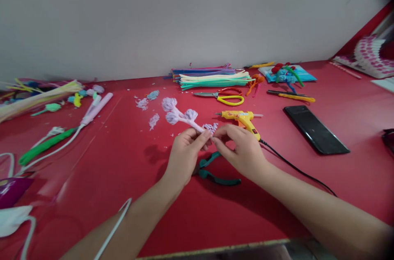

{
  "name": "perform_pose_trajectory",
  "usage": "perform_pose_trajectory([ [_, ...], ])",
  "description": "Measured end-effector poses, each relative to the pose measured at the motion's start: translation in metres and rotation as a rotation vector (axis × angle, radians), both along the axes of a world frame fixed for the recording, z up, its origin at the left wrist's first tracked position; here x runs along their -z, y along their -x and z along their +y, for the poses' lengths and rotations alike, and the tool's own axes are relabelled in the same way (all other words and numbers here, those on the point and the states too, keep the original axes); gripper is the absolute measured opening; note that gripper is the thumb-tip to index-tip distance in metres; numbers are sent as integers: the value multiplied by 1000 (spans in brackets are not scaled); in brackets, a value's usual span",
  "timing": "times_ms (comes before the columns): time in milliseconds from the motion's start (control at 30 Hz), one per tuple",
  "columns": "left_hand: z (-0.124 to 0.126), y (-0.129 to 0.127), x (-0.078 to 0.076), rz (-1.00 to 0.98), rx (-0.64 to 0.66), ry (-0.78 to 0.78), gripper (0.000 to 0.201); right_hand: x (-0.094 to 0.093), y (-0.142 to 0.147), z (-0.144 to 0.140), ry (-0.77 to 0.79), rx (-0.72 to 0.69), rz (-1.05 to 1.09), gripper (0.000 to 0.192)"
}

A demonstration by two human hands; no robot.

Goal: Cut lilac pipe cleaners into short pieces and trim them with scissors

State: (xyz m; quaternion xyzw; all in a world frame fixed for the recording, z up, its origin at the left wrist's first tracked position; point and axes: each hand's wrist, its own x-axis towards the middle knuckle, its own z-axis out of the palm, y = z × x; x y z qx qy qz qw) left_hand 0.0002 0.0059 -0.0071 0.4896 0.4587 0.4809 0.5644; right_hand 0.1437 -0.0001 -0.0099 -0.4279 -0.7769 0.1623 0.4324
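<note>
A pale purple pipe-cleaner flower stem (194,124) with several fluffy round heads slants up and left above the red table. My left hand (185,151) pinches its lower part between thumb and fingers. At the stem's bottom end, my right hand (238,149) is closed in a pinch, its fingertips touching the tip. Small cut purple pieces (211,127) lie just behind the fingertips. Under the hands rest green-handled pliers (220,180), their jaws partly hidden by my left hand. A yellow glue gun (243,118) lies behind my right hand.
Scissors (229,98) and bundled pipe cleaners (215,79) lie toward the wall. A black phone (315,129) is at the right, beyond the glue gun's cord (298,165). Purple fluff (154,121) is scattered left of the stem. A pink corded tool (97,109) lies farther left.
</note>
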Motion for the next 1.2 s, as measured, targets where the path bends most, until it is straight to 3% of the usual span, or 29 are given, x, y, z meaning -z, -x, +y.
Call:
perform_pose_trajectory([
  [333,-8,0,-9,191,28,-75,19,-5,2,-5,306,-28,201,17],
  [467,-3,2,-7,128,27,-105,18,-3,1,2,646,-230,571,17],
  [567,2,3,-4,76,33,-97,19,-1,-1,8,762,-322,702,23],
  [767,5,5,-4,150,56,-105,20,2,0,13,745,-236,497,24],
  [1000,8,5,-10,247,19,-201,25,6,6,17,646,-224,444,19],
  [1200,13,14,-19,403,49,-307,35,-1,9,19,566,-216,415,22],
])
